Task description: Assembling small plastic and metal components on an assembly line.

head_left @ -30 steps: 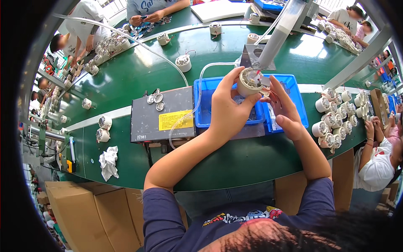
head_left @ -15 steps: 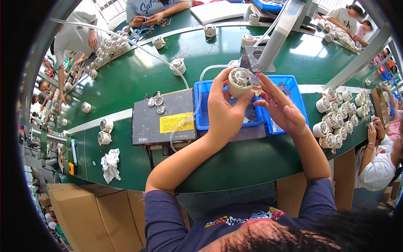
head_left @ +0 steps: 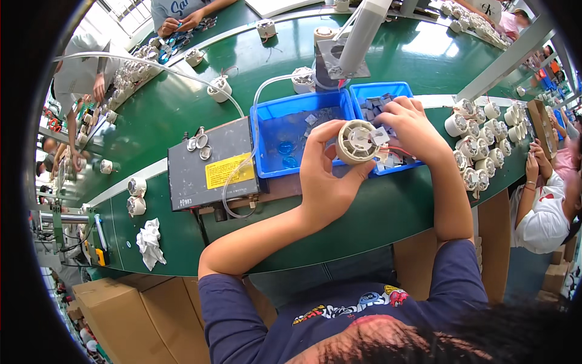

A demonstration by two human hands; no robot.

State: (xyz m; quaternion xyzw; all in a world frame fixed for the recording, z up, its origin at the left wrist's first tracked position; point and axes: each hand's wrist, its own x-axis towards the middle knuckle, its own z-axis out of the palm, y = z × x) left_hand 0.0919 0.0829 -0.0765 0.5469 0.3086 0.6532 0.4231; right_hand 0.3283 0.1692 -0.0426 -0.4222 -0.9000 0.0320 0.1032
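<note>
The left hand [head_left: 324, 173] grips a round cream housing [head_left: 347, 143] between thumb and curled fingers, above the green desk [head_left: 364, 221]. The right hand [head_left: 419, 132] reaches over small grey pieces [head_left: 374, 107] in a blue bin [head_left: 383, 87]; whether its fingers pinch any cannot be told.

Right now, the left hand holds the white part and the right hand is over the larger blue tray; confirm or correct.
Not the larger blue tray: the head view shows the right hand over the smaller blue tray. The left hand does hold the white part.
</note>
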